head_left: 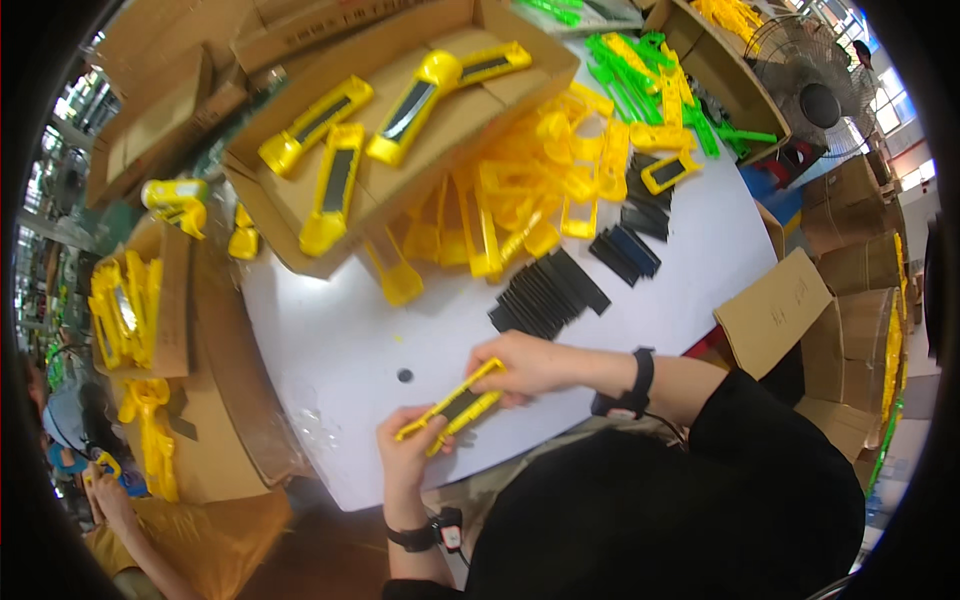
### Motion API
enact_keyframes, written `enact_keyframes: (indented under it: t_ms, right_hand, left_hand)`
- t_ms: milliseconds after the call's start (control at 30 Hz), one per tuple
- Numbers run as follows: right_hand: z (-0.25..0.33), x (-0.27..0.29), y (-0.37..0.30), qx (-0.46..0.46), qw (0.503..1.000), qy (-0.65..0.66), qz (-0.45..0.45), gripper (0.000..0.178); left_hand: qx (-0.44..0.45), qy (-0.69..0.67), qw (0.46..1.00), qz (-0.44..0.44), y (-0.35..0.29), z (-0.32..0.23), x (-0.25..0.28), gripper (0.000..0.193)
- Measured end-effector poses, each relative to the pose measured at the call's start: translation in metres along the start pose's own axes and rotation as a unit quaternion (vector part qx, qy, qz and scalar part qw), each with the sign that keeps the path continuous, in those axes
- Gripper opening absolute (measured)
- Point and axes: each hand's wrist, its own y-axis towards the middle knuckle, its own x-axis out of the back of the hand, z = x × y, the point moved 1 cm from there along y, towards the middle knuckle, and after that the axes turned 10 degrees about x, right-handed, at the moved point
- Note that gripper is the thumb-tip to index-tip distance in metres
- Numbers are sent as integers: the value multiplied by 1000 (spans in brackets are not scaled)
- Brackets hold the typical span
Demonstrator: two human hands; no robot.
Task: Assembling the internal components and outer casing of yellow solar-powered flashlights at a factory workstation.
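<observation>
Both hands are on one yellow plastic frame (463, 402) with a dark rectangular panel set in it, held tilted above the near part of the white table. My left hand (403, 445) grips its lower left end, the thumb lying along the frame. At its upper right end, the fingers of my right hand (522, 362) are closed on it. Just beyond my right hand lies a row of dark flat strips (548, 295). Farther back is a heap of loose yellow plastic parts (540, 170), partly hidden by a carton.
A shallow carton (375, 195) at the back left holds several yellow parts with dark panels. Green parts (625, 90) lie at the far right. Another box (175, 300) of yellow parts stands at left, near another person's hand (105, 495). A fan (815, 100) stands back right.
</observation>
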Motion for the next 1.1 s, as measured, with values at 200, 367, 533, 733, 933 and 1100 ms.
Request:
enact_keyframes:
  t_ms: [200,367,533,733,933,1100]
  right_hand:
    - [35,46,-33,233,948,-199,-83,20]
    - [138,136,-28,210,937,-47,-275,38]
    - [136,192,4,208,880,-88,-419,74]
    - [35,172,-55,303,763,-99,-562,61]
    - [-53,144,-67,178,699,-475,-504,55]
    - [-31,146,-60,118,863,-14,-492,55]
  left_hand:
    - [-145,148,978,9,0,-5,-18,34]
    - [-202,-22,979,11,-7,-6,4,40]
    - [-142,-15,988,-51,-1,6,6,27]
    - [-142,-6,987,-81,-13,23,10,19]
    - [-165,15,984,-71,-6,25,4,18]
    - [-164,25,986,-28,-5,26,-16,17]
